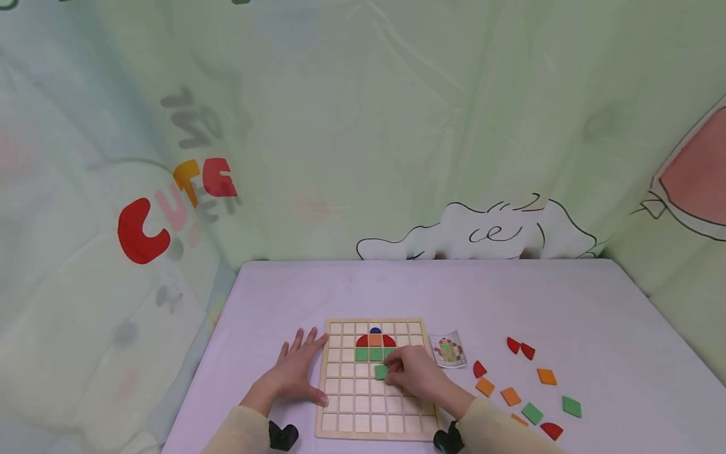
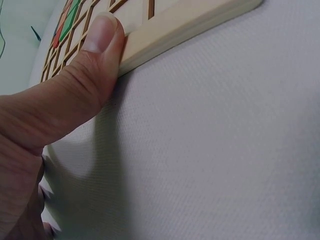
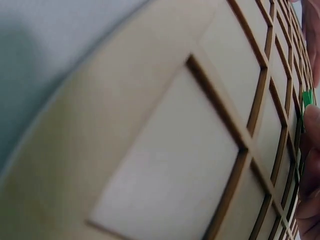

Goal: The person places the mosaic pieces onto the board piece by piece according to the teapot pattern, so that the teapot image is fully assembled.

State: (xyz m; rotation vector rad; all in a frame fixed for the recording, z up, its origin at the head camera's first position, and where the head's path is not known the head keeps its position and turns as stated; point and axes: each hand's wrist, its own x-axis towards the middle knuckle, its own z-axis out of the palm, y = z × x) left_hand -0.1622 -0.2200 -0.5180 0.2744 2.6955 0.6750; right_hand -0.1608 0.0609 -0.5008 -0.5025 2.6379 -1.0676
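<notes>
Head view: pinches a small green square tile [image 1: 382,372] between thumb and forefinger of the bare right hand [image 1: 418,373], at the middle column, fourth row, of a pale wooden grid board [image 1: 374,436]. Cannot tell whether seated in that cell or just above it. With the bare left hand [image 1: 292,376], fingers spread wide and nearly straight, steadies thumb against the board's left edge toward the bottom-left corner, with forefinger tip at the same edge nearer the top-left corner. In the left wrist view, shows that thumb resting on the board's rim; in the right wrist view, a sliver of green at the right thumb tip.

On the pale green cloth backdrop [image 1: 340,126], reads a red C [image 1: 142,232], a pink U and an orange T; cannot make out the red fourth character for sure. Just beside the board's right edge, shows one small printed pattern card [image 1: 448,350], too small for finer reading.

On the board, counts one blue rounded piece [image 1: 375,330] at the top edge, two red quarter-circles [image 1: 361,342] flanking one orange square [image 1: 375,340], then three green squares [image 1: 362,355] in a row. Toward the right edge of the lilac cloth-covered worktop [image 1: 283,284], counts four loose red quarter-circles [image 1: 479,369], four loose orange squares [image 1: 547,376], one partly hidden by the cream right sleeve [image 1: 499,427], and two loose green squares [image 1: 571,407].
</notes>
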